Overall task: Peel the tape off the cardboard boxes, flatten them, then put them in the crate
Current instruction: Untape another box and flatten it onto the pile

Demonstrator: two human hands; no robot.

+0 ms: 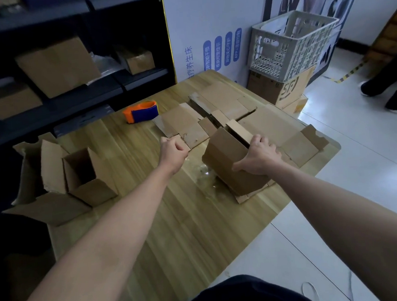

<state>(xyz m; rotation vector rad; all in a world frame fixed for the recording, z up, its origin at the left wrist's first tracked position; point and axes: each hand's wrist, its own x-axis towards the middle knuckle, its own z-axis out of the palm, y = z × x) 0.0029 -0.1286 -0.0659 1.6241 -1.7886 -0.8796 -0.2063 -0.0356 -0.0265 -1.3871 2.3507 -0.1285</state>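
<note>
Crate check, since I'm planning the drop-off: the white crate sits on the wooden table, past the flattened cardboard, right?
No. The head view shows the white crate sitting on stacked cardboard boxes beyond the wooden table, not on it; it is past the flattened cardboard.

Brown box (228,164) sits tilted at the right of the desk (150,223), top flaps parted. Clear tape (203,173) trails glossy and crinkled off its left side. Flattened boxes (227,102) are spread behind it, and an open box (87,178) is upright far left. White lattice crate (288,44) perches on cartons (284,87) beyond.
</note>
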